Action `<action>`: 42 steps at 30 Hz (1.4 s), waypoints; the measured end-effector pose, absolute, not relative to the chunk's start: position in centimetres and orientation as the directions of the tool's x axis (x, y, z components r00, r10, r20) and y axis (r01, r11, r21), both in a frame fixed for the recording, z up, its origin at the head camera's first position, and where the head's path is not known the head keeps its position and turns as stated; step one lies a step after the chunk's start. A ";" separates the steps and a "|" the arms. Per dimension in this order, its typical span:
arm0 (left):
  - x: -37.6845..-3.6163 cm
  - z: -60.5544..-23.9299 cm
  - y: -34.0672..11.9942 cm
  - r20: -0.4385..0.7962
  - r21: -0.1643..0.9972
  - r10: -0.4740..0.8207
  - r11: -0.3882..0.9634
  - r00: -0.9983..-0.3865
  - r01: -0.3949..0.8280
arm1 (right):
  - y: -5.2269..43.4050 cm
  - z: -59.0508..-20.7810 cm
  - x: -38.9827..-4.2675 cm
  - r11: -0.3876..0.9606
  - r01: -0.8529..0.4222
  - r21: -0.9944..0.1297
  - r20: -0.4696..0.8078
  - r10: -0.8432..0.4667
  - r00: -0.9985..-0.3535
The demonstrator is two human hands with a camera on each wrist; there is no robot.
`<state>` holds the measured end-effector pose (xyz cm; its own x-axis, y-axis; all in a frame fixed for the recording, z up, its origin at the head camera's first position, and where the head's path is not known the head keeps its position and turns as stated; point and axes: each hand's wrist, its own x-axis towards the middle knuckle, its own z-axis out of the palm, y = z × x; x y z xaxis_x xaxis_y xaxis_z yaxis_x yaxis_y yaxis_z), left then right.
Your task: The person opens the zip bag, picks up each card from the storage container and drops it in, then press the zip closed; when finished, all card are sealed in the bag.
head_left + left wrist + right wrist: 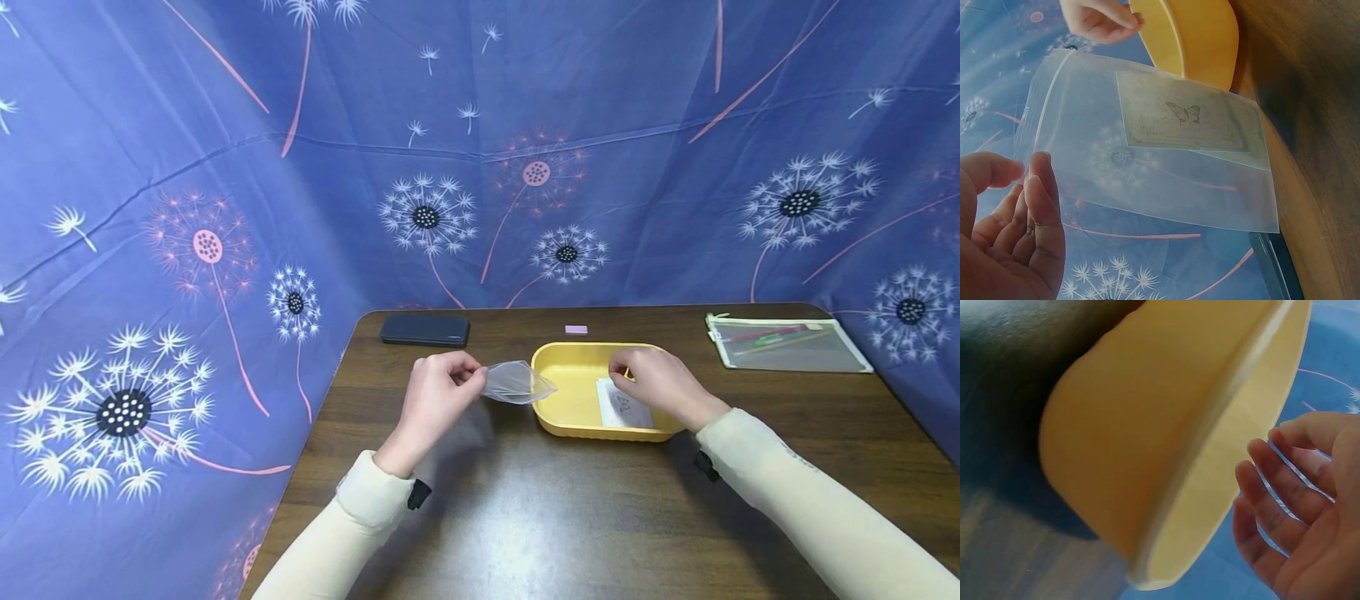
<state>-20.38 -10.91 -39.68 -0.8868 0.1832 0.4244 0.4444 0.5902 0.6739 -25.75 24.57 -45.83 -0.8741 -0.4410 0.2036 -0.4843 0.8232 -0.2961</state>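
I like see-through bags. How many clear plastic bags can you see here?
2. One small clear bag is pinched by the left hand beside the yellow tray. A second bag with a butterfly card lies inside the tray, under the right hand. More could be hidden.

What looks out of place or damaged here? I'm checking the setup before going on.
Nothing stands out. The left hand pinches an intact clear bag, the right hand hovers over the upright yellow tray.
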 end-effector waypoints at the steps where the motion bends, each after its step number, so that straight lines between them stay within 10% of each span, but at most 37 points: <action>1: -20.4 -39.7 -10.9 0.424 0.674 0.183 0.590 -0.887 0.444 | 24.7 -46.1 -25.9 0.826 -0.483 -0.290 0.195 -0.443 -0.875; 17: -20.5 -39.7 -10.9 0.427 0.667 0.191 0.593 -0.884 0.450 | 26.3 -48.3 -26.3 0.856 -0.413 -0.310 -0.104 -0.462 -0.880; 42: -20.6 -39.8 -10.7 0.437 0.657 0.195 0.598 -0.878 0.460 | 26.5 -50.0 -27.1 0.879 -0.439 -0.189 0.001 -0.446 -0.895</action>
<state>-20.59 -10.73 -39.83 -0.8781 0.1954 0.4368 0.4597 0.5976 0.6569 -27.06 26.54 -49.96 -0.8949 -0.4464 0.0013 -0.4385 0.8786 -0.1894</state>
